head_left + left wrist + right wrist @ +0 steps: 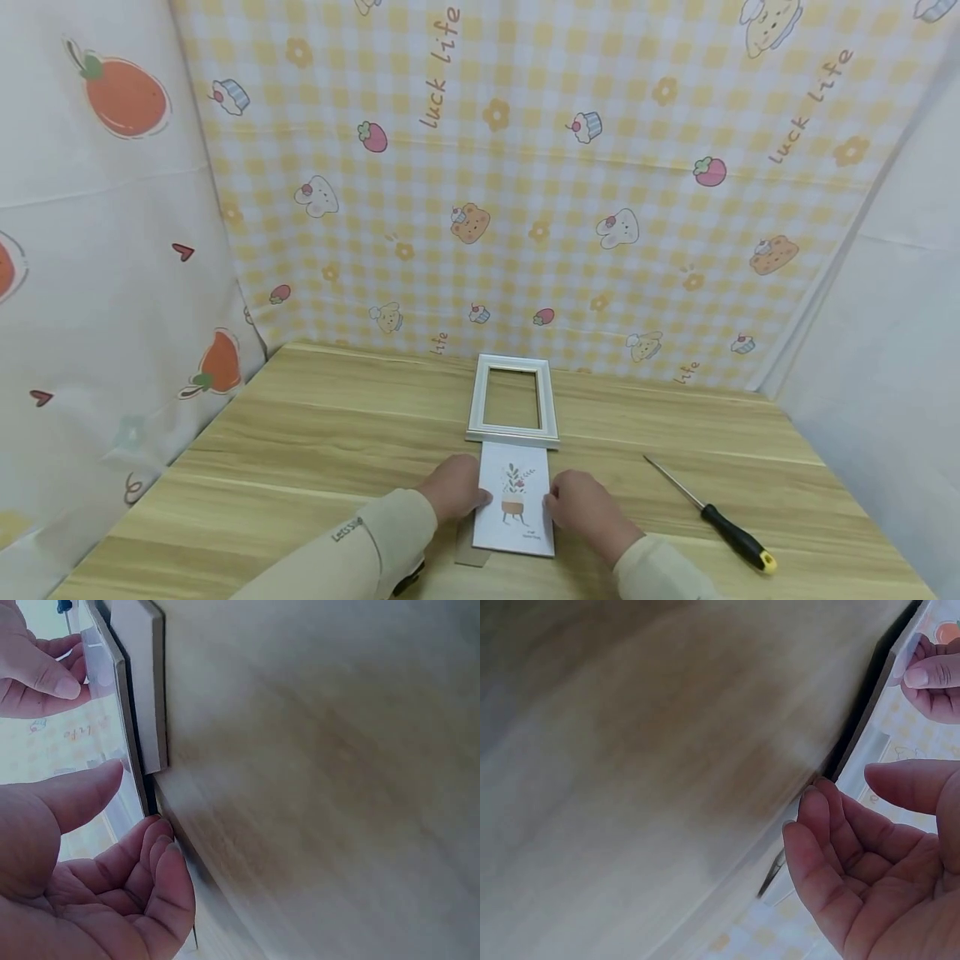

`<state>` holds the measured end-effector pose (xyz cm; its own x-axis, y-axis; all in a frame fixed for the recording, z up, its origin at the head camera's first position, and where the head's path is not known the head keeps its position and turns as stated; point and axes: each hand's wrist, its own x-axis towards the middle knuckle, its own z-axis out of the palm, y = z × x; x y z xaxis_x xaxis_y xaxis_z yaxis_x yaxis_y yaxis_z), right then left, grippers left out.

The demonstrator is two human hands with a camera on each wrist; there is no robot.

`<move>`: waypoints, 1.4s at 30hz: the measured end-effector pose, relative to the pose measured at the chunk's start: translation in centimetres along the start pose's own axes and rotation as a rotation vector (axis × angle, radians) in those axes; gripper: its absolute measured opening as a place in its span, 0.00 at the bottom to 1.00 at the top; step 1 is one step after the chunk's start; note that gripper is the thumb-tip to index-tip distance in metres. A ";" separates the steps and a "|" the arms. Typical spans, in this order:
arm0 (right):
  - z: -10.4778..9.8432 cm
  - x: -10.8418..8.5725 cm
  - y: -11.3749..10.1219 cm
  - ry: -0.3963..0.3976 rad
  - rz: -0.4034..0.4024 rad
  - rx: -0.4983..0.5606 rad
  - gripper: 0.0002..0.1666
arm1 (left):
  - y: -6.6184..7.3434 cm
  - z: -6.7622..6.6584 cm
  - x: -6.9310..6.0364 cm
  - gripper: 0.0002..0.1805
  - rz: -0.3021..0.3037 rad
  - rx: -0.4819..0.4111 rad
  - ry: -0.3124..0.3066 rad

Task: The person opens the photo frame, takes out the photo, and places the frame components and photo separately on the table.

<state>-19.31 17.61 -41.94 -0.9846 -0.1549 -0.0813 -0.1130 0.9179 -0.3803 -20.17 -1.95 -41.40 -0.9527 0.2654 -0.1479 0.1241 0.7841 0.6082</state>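
Note:
A white picture panel (528,467) with a printed potted plant lies in front of the frame on the table, its surface glossy in the wrist views. My left hand (456,487) pinches its left edge, thumb on top and fingers curled at the underside. On the opposite edge, my right hand (588,504) holds it the same way. Below the panel, a brown board piece (471,550) sticks out at the lower left; the left wrist view shows a thick flap (146,690) under the panel. A silver-white photo frame (478,400) lies just beyond the panel's far end.
To the right lies a screwdriver (735,533) with a black and yellow handle, its tip pointing away. The wood-grain table (337,417) ends at a patterned cloth (525,183) behind, with white cloth at both sides.

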 end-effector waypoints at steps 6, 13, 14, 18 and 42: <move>-0.3 -0.2 -0.4 -0.005 0.013 0.003 0.15 | 0.1 0.0 -0.2 0.08 0.022 0.011 0.018; -0.5 -0.3 -0.5 -0.008 0.010 0.002 0.16 | 0.6 -0.3 -0.4 0.09 0.044 0.038 0.038; -0.6 -0.3 -0.5 -0.006 0.007 -0.002 0.16 | 0.6 -0.3 -0.4 0.09 0.044 0.038 0.040; -0.6 -0.3 -0.4 0.013 -0.007 -0.008 0.14 | 0.6 -0.1 -0.1 0.10 0.032 0.033 0.042; -0.4 1.2 0.4 0.007 0.061 0.098 0.17 | 0.4 0.3 0.7 0.09 0.002 -0.058 0.052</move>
<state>-20.62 17.92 -41.82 -0.9902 -0.0965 -0.1008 -0.0391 0.8853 -0.4634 -20.71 -1.28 -41.45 -0.9658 0.2364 -0.1064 0.1115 0.7492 0.6529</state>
